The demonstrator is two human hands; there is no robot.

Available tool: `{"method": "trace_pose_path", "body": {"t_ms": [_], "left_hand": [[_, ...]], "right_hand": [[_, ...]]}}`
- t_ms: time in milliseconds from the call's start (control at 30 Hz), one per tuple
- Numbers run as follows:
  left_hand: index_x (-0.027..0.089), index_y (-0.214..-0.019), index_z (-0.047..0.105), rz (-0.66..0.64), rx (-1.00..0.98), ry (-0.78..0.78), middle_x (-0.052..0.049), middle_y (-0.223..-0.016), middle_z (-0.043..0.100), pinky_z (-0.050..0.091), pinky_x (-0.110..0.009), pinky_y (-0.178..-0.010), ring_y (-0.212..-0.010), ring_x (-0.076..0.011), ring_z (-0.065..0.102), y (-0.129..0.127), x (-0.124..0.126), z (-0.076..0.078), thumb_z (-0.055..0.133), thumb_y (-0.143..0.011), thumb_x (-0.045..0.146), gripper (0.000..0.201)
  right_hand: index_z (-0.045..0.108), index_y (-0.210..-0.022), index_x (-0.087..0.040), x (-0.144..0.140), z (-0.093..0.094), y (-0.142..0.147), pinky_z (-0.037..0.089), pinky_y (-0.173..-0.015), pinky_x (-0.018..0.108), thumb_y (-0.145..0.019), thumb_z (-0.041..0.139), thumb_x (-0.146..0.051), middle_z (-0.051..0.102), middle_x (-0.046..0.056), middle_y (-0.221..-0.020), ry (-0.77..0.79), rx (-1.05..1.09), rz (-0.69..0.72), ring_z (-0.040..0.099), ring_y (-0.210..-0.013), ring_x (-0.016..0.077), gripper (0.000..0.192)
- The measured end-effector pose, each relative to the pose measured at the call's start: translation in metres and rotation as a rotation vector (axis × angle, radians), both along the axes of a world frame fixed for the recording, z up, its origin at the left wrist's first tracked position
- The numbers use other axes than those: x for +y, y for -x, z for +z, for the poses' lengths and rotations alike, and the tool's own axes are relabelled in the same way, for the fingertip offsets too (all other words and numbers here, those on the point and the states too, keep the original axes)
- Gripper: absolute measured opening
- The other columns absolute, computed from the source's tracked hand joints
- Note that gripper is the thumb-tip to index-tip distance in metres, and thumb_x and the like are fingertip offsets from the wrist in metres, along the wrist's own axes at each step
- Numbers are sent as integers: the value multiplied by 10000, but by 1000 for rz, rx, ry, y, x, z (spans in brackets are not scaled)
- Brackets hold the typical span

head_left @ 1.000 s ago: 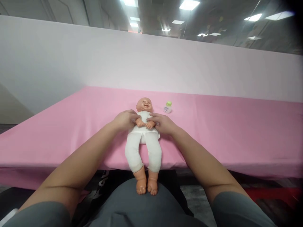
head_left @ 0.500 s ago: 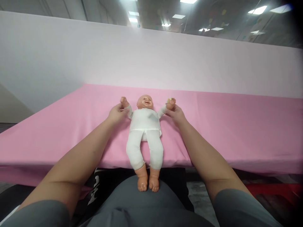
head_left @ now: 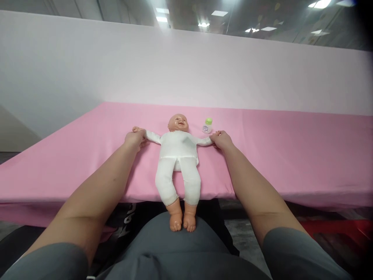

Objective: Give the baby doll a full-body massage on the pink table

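Observation:
A baby doll (head_left: 178, 144) with a white cloth body lies on its back on the pink-covered table (head_left: 276, 155). Its bare feet hang over the front edge, against my grey shirt. Both doll arms are stretched straight out to the sides. My left hand (head_left: 136, 139) is closed around the doll's arm near its wrist, with the small plastic hand poking out above. On the other side my right hand (head_left: 222, 139) grips the opposite doll hand, mostly covering it. Just beyond that arm stands a small clear bottle (head_left: 207, 126) with a lime-green cap.
Behind the table rises a white partition (head_left: 186, 66), with glass and ceiling-light reflections above it. Something red (head_left: 335, 229) sits low at the right, below the table's edge.
Both doll arms have moved from raised beside the head to spread outward and lower, my hands moving apart with them. The bottle, mostly hidden before, now shows.

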State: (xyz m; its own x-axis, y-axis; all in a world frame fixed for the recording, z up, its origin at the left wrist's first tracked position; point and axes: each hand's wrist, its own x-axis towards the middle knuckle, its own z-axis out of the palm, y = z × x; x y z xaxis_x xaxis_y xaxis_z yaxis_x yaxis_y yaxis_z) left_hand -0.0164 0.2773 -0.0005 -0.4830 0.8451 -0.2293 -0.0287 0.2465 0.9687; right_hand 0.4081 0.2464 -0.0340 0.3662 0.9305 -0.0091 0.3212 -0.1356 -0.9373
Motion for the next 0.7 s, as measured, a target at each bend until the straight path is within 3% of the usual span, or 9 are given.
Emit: {"method": "trace_pose_path", "body": {"t_ms": [133, 267, 367, 533, 600, 700], "left_hand": [[208, -978, 612, 0, 37, -34, -87, -791, 684, 622, -379, -633, -730, -283, 753, 1, -1, -4, 805, -755, 301, 309], [203, -983, 622, -16, 60, -122, -84, -826, 679, 607, -327, -627, -752, -245, 733, 0, -10, -3, 783, -767, 326, 296], [207, -972, 628, -57, 208, -271, -76, -903, 698, 585, -275, -642, -807, -216, 716, -6, -24, 3, 770, -753, 300, 277], [252, -1115, 699, -317, 545, -487, -39, -1083, 751, 561, -279, -843, -973, -207, 705, -33, -54, 15, 762, -778, 305, 347], [273, -1162, 742, -457, 676, -506, -30, -1101, 765, 547, -314, -893, -992, -229, 696, -46, -64, 19, 748, -803, 325, 363], [288, -1143, 798, -675, 841, -519, -35, -1136, 770, 528, -361, -949, -1030, -263, 683, -56, -71, 22, 755, -798, 341, 351]], "right_hand": [[579, -1277, -228, -4, 0, 6, 599, -593, 309, -810, 769, -372, 714, 120, -1114, -28, -67, -84, 689, -709, 193, 524], [477, -1438, -265, -5, 2, 12, 632, -644, 308, -803, 773, -359, 686, 109, -1280, -147, 58, -32, 728, -841, 196, 707], [413, -1510, -289, -8, 8, 19, 640, -716, 314, -799, 767, -338, 693, 85, -1287, -286, 84, 12, 732, -936, 199, 795], [511, -1469, -294, -31, 29, 47, 605, -922, 380, -812, 757, -301, 694, 79, -1347, -537, -71, 129, 711, -1056, 227, 701], [592, -1396, -303, -43, 37, 61, 583, -969, 387, -813, 742, -253, 678, 52, -1399, -612, -128, 240, 688, -1142, 241, 605], [703, -1275, -313, -58, 46, 76, 570, -969, 410, -838, 730, -246, 732, 15, -1308, -574, -262, 476, 692, -1118, 255, 444]]}}
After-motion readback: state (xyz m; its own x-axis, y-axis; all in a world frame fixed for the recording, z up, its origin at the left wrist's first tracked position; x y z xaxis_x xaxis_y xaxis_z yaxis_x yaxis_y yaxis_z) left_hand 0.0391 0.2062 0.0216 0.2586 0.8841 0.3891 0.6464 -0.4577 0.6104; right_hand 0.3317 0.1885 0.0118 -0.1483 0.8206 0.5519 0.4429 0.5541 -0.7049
